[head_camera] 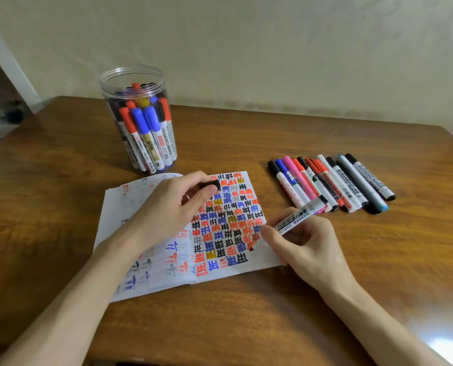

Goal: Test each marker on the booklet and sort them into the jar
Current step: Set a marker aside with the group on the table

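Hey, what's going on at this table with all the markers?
A person is testing a white-barrelled whiteboard marker: the right hand holds it, tip on the open paper booklet full of red, blue and black marks. The left hand pinches its black cap. Behind, a clear plastic jar holds many markers; a row of more markers lies on the wooden table to the right.

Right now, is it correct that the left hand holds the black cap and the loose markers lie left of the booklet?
Not quite: the head view shows the row of markers right of the booklet; the left hand does hold the black cap.
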Demonstrator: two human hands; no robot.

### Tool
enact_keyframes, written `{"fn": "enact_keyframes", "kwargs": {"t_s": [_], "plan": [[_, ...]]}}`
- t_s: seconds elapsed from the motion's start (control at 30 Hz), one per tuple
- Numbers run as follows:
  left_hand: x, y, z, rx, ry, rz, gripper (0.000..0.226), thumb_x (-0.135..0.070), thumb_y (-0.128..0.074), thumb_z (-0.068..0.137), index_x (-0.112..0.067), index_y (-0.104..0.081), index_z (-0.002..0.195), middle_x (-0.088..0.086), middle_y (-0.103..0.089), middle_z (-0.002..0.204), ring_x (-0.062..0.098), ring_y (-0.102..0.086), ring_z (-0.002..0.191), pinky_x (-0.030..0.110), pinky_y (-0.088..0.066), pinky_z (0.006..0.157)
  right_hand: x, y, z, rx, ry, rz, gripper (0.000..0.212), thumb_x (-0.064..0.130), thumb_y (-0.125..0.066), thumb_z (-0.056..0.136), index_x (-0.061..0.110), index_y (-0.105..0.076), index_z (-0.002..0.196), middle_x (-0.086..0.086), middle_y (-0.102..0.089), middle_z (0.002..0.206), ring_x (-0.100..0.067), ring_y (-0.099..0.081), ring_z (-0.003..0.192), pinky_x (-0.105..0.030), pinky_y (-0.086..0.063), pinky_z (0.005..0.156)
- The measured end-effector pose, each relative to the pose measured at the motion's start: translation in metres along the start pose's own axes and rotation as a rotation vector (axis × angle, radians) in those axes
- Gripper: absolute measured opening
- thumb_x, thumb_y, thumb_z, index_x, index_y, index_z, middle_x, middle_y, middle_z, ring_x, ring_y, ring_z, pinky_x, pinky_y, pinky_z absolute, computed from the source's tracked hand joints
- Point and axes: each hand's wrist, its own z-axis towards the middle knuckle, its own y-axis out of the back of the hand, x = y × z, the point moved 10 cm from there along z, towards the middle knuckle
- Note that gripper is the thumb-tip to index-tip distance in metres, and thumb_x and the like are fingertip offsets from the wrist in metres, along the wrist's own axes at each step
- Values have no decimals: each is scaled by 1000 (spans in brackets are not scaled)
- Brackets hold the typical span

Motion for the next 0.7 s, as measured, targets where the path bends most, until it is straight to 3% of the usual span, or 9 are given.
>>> {"fn": "enact_keyframes", "kwargs": {"t_s": [0.1,0.37,0.5,0.7], "plan": [[3,0,0,-4,16,13,23,-44,-54,101,-30,-67,113,-24,-69,95,2,-69,95,20,-55,71,1,-2,-2,19,23,-51,15,17,-76,95,8,-73,82,11,-77,74,-4,-70,59,-13,-49,54],[4,0,0,-4,25,26,24,-45,-55,100,-32,-67,116,-21,-71,100,-1,-68,99,20,-57,74,-2,-3,-1,15,13,-78,16,22,-76,94,11,-72,83,6,-79,81,-8,-71,59,-16,-50,52],[4,0,0,-6,21,35,21,-43,-56,101,-32,-67,116,-21,-70,101,0,-68,99,18,-55,74,0,-5,-1,24,31,-139,14,24,-77,93,15,-72,83,10,-80,88,-12,-74,68,-20,-54,54],[4,2,0,-14,11,28,17,-42,-57,102,-33,-67,113,-26,-68,94,2,-68,94,17,-52,70,0,2,-1,-39,53,-128,15,17,-76,93,15,-71,79,4,-79,82,-16,-71,65,-26,-54,53]]}}
